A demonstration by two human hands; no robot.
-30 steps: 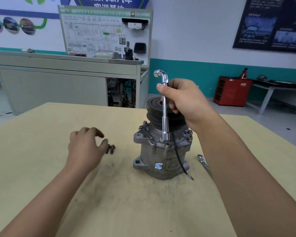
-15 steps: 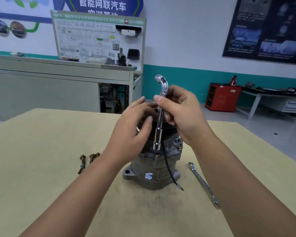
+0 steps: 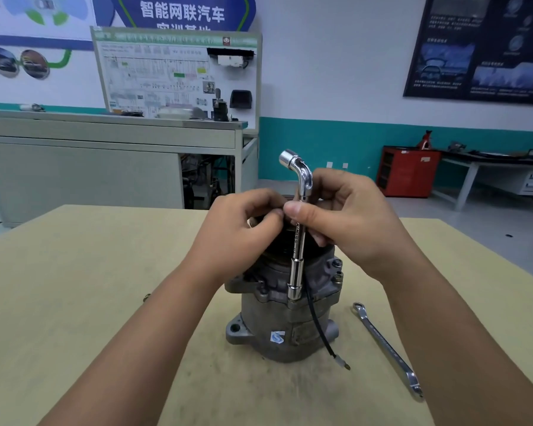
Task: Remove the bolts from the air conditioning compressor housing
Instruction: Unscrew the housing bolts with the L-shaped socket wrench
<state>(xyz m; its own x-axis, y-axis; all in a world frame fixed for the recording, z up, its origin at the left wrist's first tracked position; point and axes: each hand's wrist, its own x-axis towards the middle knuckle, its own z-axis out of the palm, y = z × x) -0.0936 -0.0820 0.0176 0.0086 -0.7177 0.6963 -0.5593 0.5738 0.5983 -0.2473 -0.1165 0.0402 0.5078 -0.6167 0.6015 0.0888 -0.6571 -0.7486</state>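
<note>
R hand (image 3: 351, 222): L-socket wrench (image 3: 296, 265) gripped at upper shaft, thumb fwd. L hand (image 3: 243, 235): brought up off tabletop (image 3: 74, 302) since 1 s ago, shaft now pinched at 9 o'clock of R thumb. Socket end seated on front flange of compressor (image 3: 277, 330), tabletop centre, bolt hidden beneath. Loosening judged next. Spanner (image 3: 388, 348) laid at 4 o'clock.

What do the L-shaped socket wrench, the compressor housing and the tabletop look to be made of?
L-shaped socket wrench: likely chromed steel, mirror-bright with reflections. Compressor housing: seemingly cast aluminium, dull grey, grimy. Tabletop: perhaps wood or laminate board, matte pale yellow, smudged.
</note>
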